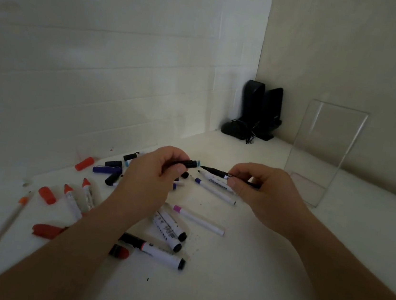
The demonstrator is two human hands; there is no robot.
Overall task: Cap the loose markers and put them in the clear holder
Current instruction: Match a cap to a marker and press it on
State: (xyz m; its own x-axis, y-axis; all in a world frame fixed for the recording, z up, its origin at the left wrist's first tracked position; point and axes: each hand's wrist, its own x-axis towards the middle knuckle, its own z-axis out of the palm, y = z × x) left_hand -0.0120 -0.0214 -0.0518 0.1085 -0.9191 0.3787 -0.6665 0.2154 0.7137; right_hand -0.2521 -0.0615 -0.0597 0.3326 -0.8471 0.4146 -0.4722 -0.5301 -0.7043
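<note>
1. Your right hand (259,187) pinches a thin black marker (224,174) lying sideways, tip pointing left.
2. Your left hand (156,172) grips a black cap (190,164), open end facing that tip, just apart.
3. One clear holder (321,152) stands on the worktop (252,268) to the right.

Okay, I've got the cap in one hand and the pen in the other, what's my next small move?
Probably slide the cap in your left hand onto the tip of the pen in your right hand: they point at each other with only a small gap.
</note>
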